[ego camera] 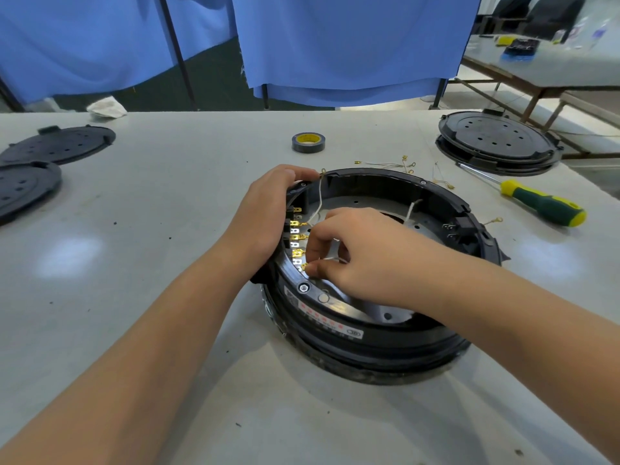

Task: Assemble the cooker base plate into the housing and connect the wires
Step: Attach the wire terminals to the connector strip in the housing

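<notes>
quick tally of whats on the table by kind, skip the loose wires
Cooker housing: 1, gripped by the left hand; the right hand pinches a wire inside it
Black perforated plates: 2 at left, plus a stack at right whose count I cannot tell
Tape roll: 1
Screwdriver: 1
Total: 5, plus the stack

The housing [369, 333] looks like black plastic with a light gloss on its rim. Inside it, the base plate [362, 203] is grey matt metal. On the left inner wall of the housing, the terminals [297, 236] are shiny brass-coloured metal. The wires [410, 209] have a white, cloth-like cover. Right of the housing, the screwdriver [540, 204] has a smooth plastic handle and a bright metal shaft. The tabletop [151, 229] is pale, smooth and slightly reflective.
</notes>
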The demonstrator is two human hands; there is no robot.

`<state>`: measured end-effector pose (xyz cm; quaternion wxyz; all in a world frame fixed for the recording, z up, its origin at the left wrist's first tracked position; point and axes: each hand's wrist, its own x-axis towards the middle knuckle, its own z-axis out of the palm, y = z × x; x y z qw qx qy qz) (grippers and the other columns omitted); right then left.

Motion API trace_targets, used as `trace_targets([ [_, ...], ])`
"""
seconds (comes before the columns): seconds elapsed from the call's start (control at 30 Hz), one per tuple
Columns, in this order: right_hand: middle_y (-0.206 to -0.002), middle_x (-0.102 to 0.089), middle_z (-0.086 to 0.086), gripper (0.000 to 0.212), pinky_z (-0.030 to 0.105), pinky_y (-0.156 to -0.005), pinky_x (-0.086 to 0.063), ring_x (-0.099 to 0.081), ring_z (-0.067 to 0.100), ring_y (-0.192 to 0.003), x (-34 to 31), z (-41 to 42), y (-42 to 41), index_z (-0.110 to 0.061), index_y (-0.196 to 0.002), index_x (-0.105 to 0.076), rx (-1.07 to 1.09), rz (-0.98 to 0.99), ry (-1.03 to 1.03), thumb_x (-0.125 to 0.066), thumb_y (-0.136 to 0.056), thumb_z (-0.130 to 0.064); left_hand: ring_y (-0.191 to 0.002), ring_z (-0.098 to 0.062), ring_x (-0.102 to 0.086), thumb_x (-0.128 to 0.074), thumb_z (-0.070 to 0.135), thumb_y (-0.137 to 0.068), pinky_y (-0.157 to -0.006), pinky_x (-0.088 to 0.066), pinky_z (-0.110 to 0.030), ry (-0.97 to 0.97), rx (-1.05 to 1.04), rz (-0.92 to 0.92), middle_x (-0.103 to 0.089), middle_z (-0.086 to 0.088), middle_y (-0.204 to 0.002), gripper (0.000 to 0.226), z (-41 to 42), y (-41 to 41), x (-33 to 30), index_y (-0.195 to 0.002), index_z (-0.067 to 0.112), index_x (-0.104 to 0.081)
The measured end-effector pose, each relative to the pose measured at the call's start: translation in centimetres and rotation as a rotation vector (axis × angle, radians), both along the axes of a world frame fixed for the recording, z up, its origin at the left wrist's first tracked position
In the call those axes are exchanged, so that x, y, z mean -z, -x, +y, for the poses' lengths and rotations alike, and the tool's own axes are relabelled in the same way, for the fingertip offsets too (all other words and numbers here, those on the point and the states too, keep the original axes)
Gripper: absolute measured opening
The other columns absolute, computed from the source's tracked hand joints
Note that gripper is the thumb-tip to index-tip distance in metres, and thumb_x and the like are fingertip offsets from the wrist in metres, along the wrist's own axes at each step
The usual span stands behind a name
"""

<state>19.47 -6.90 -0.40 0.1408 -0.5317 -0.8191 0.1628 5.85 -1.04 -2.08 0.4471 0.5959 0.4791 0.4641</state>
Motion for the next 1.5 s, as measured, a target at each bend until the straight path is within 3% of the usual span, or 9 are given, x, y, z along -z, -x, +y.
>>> trace_targets([
  [0.27,-0.086,-0.056,-0.011,0.006,0.027,-0.065,-0.040,-0.049,0.002,-0.070,0.0,-0.2,0.4,-0.030,-0.078,-0.062,0.005,-0.010,-0.027,-0.064,-0.083,-0.029,-0.109,-0.019,-0.062,-0.029,0.017,-0.098,-0.101,-0.047,-0.039,-0.003,0.005,-0.004,-0.068,-0.002,-0.115,0.041,-0.2,-0.1,-0.1,-0.110,0.016,-0.068],
  [0.57,-0.095,-0.055,-0.011,0.008,0.032,-0.077,-0.047,-0.054,0.012,-0.090,-0.4,-0.8,0.6,-0.031,-0.082,-0.059,-0.011,-0.074,-0.088,-0.059,-0.087,-0.037,-0.110,-0.019,-0.062,-0.028,0.016,-0.098,-0.103,-0.045,-0.040,-0.014,0.001,0.006,-0.068,-0.001,-0.116,0.042,-0.1,-0.1,0.0,-0.108,0.018,-0.068],
  [0.83,-0.098,-0.054,-0.009,0.016,0.034,-0.076,-0.047,-0.055,0.014,-0.092,-0.5,-1.1,0.8,-0.026,-0.086,-0.061,-0.017,-0.115,-0.128,-0.054,-0.089,-0.040,-0.108,-0.016,-0.062,-0.029,0.017,-0.098,-0.100,-0.046,-0.037,-0.002,-0.007,-0.004,-0.068,0.001,-0.114,0.041,-0.1,-0.1,-0.1,-0.108,0.018,-0.069],
  [1.03,-0.093,-0.052,-0.010,0.016,0.028,-0.065,-0.035,-0.054,0.014,-0.086,-0.5,-1.2,1.0,-0.027,-0.079,-0.057,0.002,-0.129,-0.154,-0.053,-0.089,-0.039,-0.112,-0.018,-0.061,-0.029,0.018,-0.097,-0.104,-0.044,-0.042,-0.007,0.002,-0.024,-0.068,0.002,-0.116,0.041,-0.2,0.0,0.0,-0.104,0.023,-0.069],
  [1.23,-0.100,-0.053,-0.005,0.017,0.034,-0.082,-0.043,-0.049,0.017,-0.098,-0.4,-1.0,1.0,-0.023,-0.090,-0.064,-0.032,-0.148,-0.167,-0.055,-0.092,-0.036,-0.112,-0.018,-0.062,-0.030,0.020,-0.096,-0.104,-0.044,-0.045,0.015,-0.007,-0.036,-0.069,0.002,-0.115,0.041,-0.3,-0.2,0.0,-0.103,0.023,-0.070],
  [1.5,-0.099,-0.050,-0.004,0.014,0.032,-0.078,-0.036,-0.046,0.018,-0.097,-0.3,-0.8,1.2,-0.022,-0.088,-0.064,-0.023,-0.170,-0.191,-0.057,-0.092,-0.033,-0.112,-0.018,-0.061,-0.030,0.020,-0.096,-0.104,-0.044,-0.044,0.019,-0.020,-0.021,-0.068,0.002,-0.115,0.041,-0.4,-0.2,-0.2,-0.107,0.020,-0.070],
])
